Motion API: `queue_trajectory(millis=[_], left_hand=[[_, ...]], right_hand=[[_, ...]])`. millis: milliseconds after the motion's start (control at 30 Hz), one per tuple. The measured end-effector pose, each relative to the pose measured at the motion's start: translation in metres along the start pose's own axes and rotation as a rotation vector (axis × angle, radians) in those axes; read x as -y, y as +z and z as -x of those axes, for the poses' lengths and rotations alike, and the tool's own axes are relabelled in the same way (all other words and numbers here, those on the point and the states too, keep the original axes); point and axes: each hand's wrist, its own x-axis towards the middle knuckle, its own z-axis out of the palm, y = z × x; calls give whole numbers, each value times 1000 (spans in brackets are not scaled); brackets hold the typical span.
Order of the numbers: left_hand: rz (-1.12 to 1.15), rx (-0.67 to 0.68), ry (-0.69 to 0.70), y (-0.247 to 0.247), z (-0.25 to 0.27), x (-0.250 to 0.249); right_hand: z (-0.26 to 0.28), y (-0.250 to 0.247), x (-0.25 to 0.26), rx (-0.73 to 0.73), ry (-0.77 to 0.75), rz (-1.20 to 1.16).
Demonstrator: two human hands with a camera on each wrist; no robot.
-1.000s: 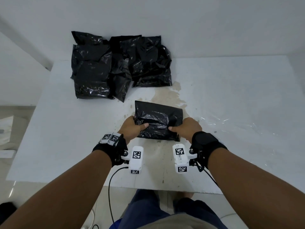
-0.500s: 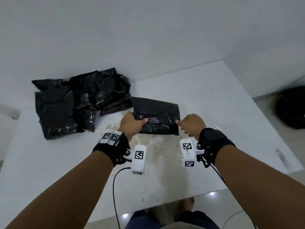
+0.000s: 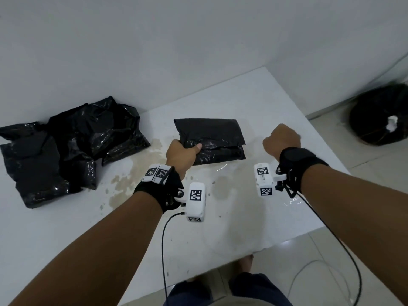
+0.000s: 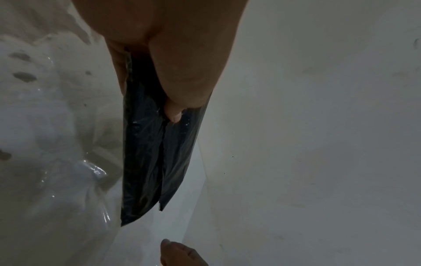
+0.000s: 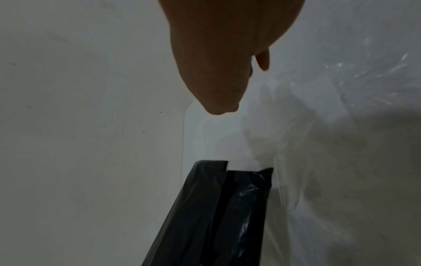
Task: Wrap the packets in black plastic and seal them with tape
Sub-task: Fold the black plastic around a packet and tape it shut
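Note:
A packet wrapped in black plastic lies on the white table, with a loose flap folded over its top. My left hand grips its left end, thumb on top and fingers underneath. The left wrist view shows the thumb pressing the folded black plastic. My right hand hovers a short way right of the packet, fingers curled, holding nothing that I can see. In the right wrist view the right hand is clear of the packet's right end. No tape is in view.
A pile of several black-wrapped packets sits at the table's back left against the wall. Clear film lies on the table's right part. Brown stains mark the middle. A black bag stands on the floor beyond the right edge.
My right hand has let go of the packet's right end and moved off to the right. The left hand keeps its grip. The head view has swung rightward.

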Motion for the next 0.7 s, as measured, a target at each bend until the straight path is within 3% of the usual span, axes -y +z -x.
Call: queue_trajectory(millis=[200, 700], left_hand=[[-5, -18, -19, 14, -10, -8], [-12, -16, 7, 26, -20, -5]], right_hand=[[-29, -12, -16, 0, 203, 48], [-66, -15, -40, 87, 208, 31]])
